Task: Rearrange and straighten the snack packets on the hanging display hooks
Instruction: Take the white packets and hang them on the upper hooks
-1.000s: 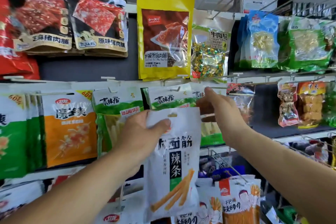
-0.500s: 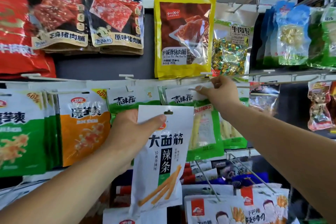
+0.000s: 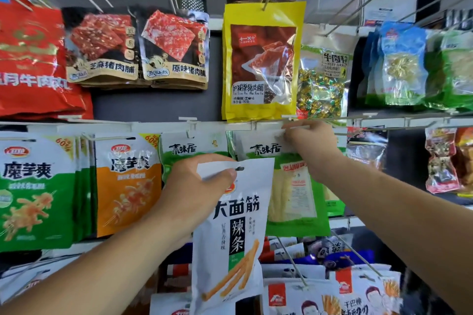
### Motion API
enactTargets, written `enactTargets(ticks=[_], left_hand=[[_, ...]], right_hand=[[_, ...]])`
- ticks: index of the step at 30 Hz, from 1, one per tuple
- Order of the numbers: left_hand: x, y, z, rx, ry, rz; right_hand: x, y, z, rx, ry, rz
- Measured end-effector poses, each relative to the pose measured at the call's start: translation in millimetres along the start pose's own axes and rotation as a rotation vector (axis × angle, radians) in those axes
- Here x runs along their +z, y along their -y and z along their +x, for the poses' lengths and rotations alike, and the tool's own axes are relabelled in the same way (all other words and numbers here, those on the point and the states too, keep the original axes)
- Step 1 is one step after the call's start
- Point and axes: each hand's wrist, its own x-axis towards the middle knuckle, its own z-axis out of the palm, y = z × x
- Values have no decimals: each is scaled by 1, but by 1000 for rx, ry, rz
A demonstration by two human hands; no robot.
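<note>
In the lower middle of the frame the left hand [image 3: 197, 186] grips a white snack packet [image 3: 238, 243] by its top corner, thumb pressed over the front beside the hang hole, so the packet hangs tilted in front of the middle row. Right of centre, the right hand [image 3: 311, 147] reaches up to the white rail [image 3: 143, 126], its fingers curled and pinching the top edge of a green-and-white packet [image 3: 294, 202] hanging there. Just above it hangs a yellow packet [image 3: 261, 59].
</note>
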Motion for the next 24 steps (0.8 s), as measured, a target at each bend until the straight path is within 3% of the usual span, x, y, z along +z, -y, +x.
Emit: enactTargets(ticks=[9,17,24], left_hand=[[36,-29,-6,62,4,-99],[73,-32,6,52,-33,-116],[100,-38,10,45,-8,-129]], right_hand=[[-65,23,-29,-68,53,85],[-129,4,-21,-54,-186,-14],[-131,-6,12,5,-228,48]])
